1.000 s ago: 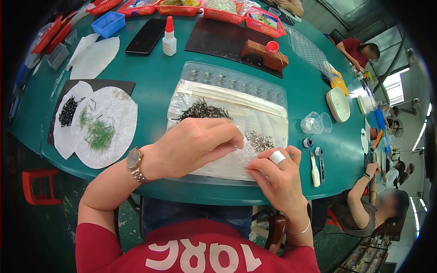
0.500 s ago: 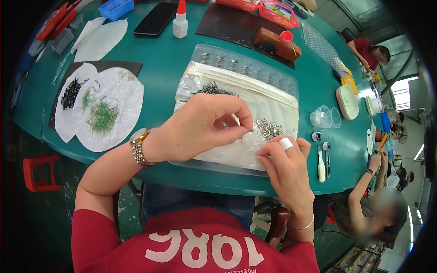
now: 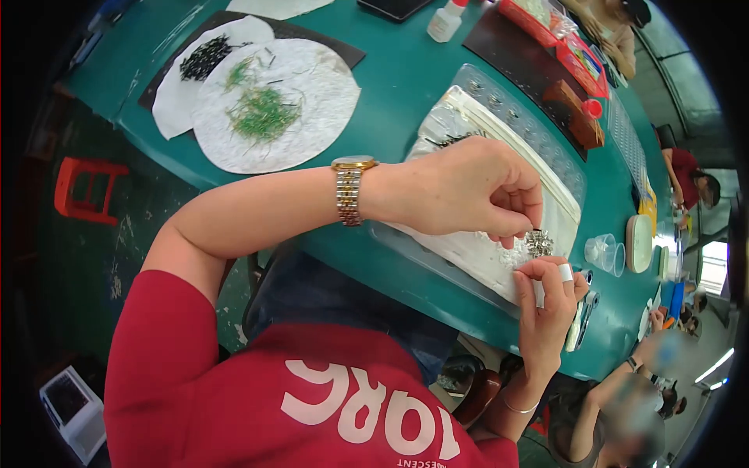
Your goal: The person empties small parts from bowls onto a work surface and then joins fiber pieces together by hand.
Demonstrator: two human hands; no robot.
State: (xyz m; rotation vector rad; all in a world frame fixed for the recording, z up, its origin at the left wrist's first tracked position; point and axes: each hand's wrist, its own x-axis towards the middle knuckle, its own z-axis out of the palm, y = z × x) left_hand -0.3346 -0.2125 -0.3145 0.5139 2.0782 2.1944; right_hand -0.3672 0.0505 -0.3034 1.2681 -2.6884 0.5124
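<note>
My left hand (image 3: 476,187), with a watch at the wrist, is pinched over the white cloth-like sheet (image 3: 445,248); a tiny dark bit shows at its fingertips, too small to name. Just below it, my right hand (image 3: 550,300) has thumb and forefinger pressed together, and whatever they hold is too small to tell. A white band circles one of its fingers. Small silvery metal pieces (image 3: 540,243) lie between the two hands, beside clear whitish bits (image 3: 509,256). Thin black pieces (image 3: 456,140) are partly hidden behind my left hand. A clear dimpled tray (image 3: 477,84) lies under the sheet.
White round pads (image 3: 324,101) hold green strands and black bits at left. Beyond the sheet are a glue bottle (image 3: 445,23), a dark board (image 3: 499,47) and a brown block (image 3: 573,117). Clear cups (image 3: 605,253) and scissors (image 3: 589,308) lie right. Other people sit around.
The view has turned and shifted, so the table appears tilted. My left hand has come lower and closer to my right hand, near the metal pieces. Both hands stay pinched.
</note>
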